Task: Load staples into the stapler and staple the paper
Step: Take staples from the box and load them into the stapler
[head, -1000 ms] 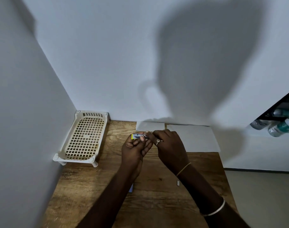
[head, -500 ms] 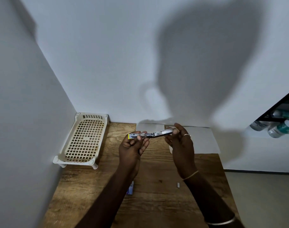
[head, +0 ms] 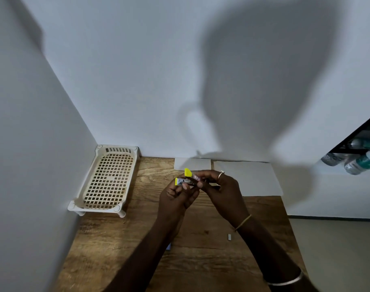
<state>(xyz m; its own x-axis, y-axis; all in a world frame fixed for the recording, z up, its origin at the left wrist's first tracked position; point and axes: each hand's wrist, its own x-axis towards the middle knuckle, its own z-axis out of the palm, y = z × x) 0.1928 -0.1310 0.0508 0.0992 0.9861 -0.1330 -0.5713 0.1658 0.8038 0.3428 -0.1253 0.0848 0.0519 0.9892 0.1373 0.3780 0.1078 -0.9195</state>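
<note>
A small yellow and metal stapler (head: 185,181) is held above the wooden table (head: 121,245). My left hand (head: 176,199) grips its base from below. My right hand (head: 216,187) holds the stapler's top arm with its yellow tip (head: 187,172), swung up a little over the base. White paper sheets (head: 249,178) lie flat against the back wall, behind my hands. A short strip of staples (head: 229,237) lies on the table near my right forearm. A blue staple box (head: 169,247) shows partly under my left forearm.
A cream perforated plastic tray (head: 108,180) stands in the back left corner against the walls. A smaller white sheet (head: 192,163) lies by the back wall. Bottles (head: 360,161) sit on a dark shelf at the far right, beyond the table's edge.
My right hand had pulled the stapler's top arm out to the right; now it has come back to the left and the yellow-tipped arm stands just above the base.
</note>
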